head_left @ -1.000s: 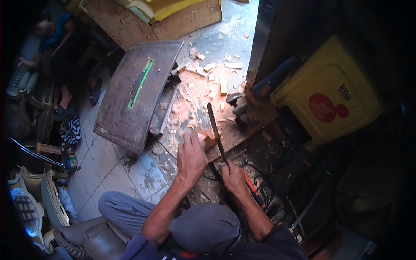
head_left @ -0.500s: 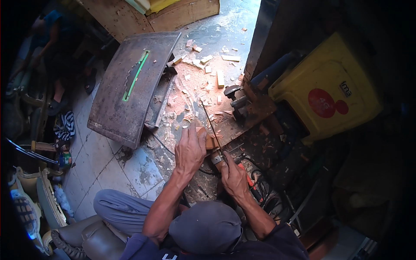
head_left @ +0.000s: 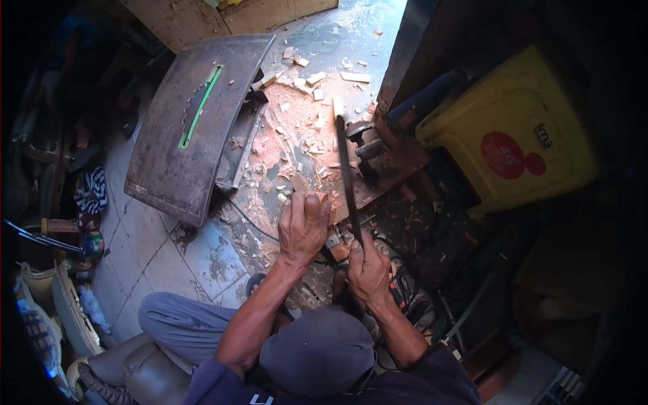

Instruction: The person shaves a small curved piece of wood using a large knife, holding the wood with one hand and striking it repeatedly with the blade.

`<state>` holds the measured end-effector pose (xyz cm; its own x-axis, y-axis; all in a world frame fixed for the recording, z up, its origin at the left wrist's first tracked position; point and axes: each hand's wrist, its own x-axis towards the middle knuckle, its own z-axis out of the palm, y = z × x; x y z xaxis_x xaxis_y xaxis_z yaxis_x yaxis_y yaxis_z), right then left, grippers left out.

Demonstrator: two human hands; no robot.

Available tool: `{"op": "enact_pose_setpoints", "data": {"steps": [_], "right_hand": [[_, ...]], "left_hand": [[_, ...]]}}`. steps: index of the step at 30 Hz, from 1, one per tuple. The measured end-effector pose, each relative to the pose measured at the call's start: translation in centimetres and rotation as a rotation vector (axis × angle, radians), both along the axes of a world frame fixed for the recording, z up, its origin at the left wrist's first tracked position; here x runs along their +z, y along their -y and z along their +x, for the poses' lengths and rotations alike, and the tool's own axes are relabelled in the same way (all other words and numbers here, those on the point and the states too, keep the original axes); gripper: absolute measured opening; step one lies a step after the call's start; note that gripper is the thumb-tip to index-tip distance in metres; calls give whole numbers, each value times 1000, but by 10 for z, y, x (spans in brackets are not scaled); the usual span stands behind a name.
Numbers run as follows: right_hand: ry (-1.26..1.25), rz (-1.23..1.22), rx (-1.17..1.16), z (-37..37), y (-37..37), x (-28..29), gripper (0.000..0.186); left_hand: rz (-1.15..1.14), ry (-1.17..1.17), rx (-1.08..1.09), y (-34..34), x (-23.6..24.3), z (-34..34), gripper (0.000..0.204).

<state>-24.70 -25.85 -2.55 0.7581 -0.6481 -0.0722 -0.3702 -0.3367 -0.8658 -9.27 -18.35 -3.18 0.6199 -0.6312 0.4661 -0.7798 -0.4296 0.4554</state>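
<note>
My left hand (head_left: 301,226) is closed round a small reddish-brown wood block (head_left: 300,183), mostly hidden by the fingers. My right hand (head_left: 369,270) grips the near end of a long, flat, dark bar-like tool (head_left: 346,172); I cannot tell whether it is a file or a blade. The tool points away from me, to the right of the block, its broad face showing. Between my hands, a wooden piece with a silvery metal fitting (head_left: 335,247) sits low, partly hidden. Wood chips and pinkish sawdust (head_left: 277,142) lie beyond my hands.
At the left stands a rusty metal saw table (head_left: 158,128) with a toothed blade in a green-edged slot. A yellow plastic stool (head_left: 509,135) lies tipped over on the right. Near it are a metal clamp-like fixture (head_left: 364,145) and dark cables (head_left: 412,297) on the floor.
The tool has turned from edge-on to broad-face and swung rightward at its far end. My right hand has shifted slightly right and down; the left still holds the block.
</note>
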Motion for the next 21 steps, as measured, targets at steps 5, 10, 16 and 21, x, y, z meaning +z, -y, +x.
{"op": "enact_pose_setpoints", "data": {"steps": [5, 10, 16, 21], "right_hand": [[-270, -72, 119, -8, 1, -43, 38], [-4, 106, -53, -2, -3, -13, 34], [-83, 182, -21, -3, -5, -43, 33], [-262, 246, -3, -6, -12, -39, 35]], "left_hand": [[-21, 114, -49, 10, -12, -1, 26], [-25, 110, -31, 5, -19, 1, 27], [-73, 128, -126, 13, -27, 14, 26], [-126, 104, -223, 2, -46, 16, 31]]}}
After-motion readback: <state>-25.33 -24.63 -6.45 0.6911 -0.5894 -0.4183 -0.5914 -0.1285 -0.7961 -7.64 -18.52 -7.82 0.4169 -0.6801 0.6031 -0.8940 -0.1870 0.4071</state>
